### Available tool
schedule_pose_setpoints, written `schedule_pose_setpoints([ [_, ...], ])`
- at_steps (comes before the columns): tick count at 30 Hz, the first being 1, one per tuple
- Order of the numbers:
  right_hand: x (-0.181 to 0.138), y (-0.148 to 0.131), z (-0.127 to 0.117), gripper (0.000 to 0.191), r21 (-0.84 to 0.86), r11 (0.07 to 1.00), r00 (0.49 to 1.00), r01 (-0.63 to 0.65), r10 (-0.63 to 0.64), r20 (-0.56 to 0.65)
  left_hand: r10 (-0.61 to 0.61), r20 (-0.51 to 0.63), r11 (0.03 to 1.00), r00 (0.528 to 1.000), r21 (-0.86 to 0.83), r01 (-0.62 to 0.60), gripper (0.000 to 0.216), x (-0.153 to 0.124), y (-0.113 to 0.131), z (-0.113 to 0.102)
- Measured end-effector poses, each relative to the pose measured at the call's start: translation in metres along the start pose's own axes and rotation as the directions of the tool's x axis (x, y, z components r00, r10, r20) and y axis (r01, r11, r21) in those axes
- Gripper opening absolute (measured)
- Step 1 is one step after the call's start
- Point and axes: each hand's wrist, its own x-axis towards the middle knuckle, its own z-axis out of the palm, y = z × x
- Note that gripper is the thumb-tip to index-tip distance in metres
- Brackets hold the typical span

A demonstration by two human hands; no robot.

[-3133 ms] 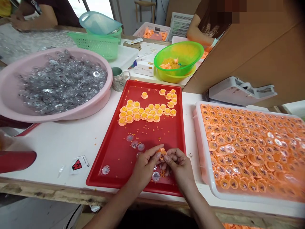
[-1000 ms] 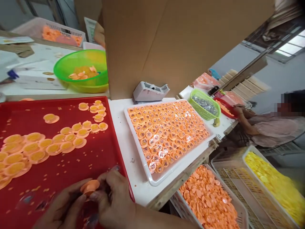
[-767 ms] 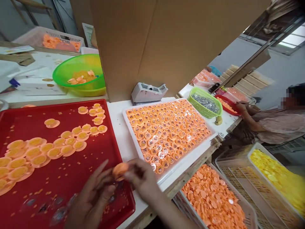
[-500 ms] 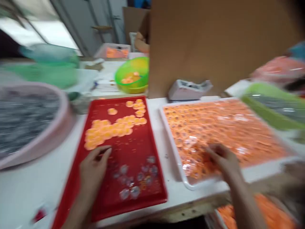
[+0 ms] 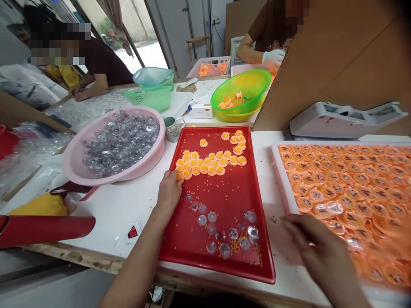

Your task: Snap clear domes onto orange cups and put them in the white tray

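Note:
My left hand [image 5: 169, 190] is at the left edge of a red tray [image 5: 205, 248], its fingers curled in beside the leftmost orange discs [image 5: 192, 163]. Whatever is between those fingertips is hidden. Small round yellow centres show in the orange discs, which lie grouped in the tray's upper half. Lower down are scattered clear domed caps [image 5: 233, 233] and tiny yellow beads [image 5: 236, 246]. Slightly blurred, my right hand [image 5: 321, 248] hovers by the left rim of a white tray [image 5: 282, 184], fingers stretched leftward, nothing visible in them. Rows of capped orange discs [image 5: 353, 171] fill that tray.
A pink basin [image 5: 72, 162] of clear caps stands left, beside a mug [image 5: 173, 129]. Behind are a green bowl [image 5: 257, 102] and green baskets [image 5: 149, 97]. A cardboard panel [image 5: 340, 72] rises at right. Two other people work across the table.
The view has swung left, so the trays appear farther right. My right hand has come off the capped discs toward the white tray's left rim. My left hand has moved to the red tray's left edge.

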Motion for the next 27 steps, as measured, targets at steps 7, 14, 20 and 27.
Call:
schedule_pose_setpoints([
  [7,0.02,-0.09,0.127,0.03,-0.005,0.948,0.81,0.319,-0.269,0.521,0.031,-0.003,1.0,1.0,-0.005,-0.031,0.016,-0.007,-0.011,0.005],
  [14,0.027,-0.11,0.162,0.021,-0.229,0.819,0.725,0.527,-0.291,0.625,0.066,0.065,0.994,0.996,-0.09,-0.06,0.021,-0.018,-0.013,0.004],
  [20,0.002,-0.079,0.131,0.025,-0.238,0.789,0.723,0.566,-0.337,0.603,0.039,0.133,0.984,0.99,-0.175,-0.016,0.011,-0.044,-0.01,-0.008],
  [27,-0.005,-0.067,0.119,0.02,-0.339,0.805,0.799,0.487,-0.254,0.544,-0.139,0.228,0.897,0.964,-0.384,0.22,0.017,-0.068,0.02,-0.025],
])
